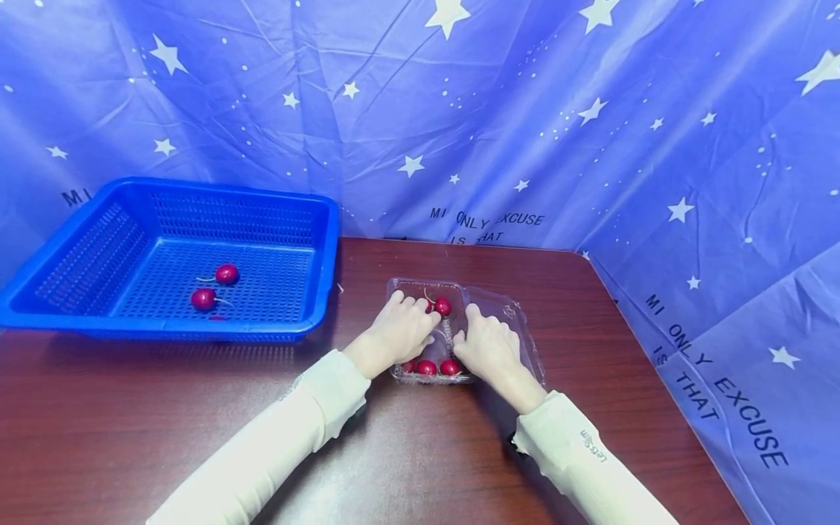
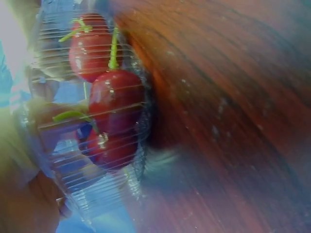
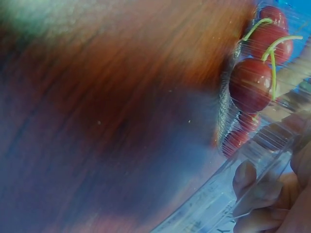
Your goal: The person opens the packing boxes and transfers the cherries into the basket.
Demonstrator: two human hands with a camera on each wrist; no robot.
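A clear plastic clamshell box (image 1: pixel 433 281) lies open on the table, its lid (image 1: pixel 508 306) folded out to the right. Red cherries (image 1: pixel 426 367) line the near side of the box, and another cherry (image 1: pixel 442 306) with a stem sits toward its back. My left hand (image 1: pixel 400 329) grips the box's left side, fingers curled over the rim. On the hinge side, my right hand (image 1: pixel 491 344) grips the box where lid and base meet. In the right wrist view, its curled fingers (image 3: pixel 257 194) show against the clear plastic. Through the ribbed wall, the left wrist view shows stemmed cherries (image 2: pixel 116 102).
A blue perforated basket (image 1: pixel 321 292) stands at the left with several cherries (image 1: pixel 227 274) on its floor. Blue star-printed cloth (image 1: pixel 407 109) hangs behind and to the right of the brown wooden table (image 1: pixel 394 452).
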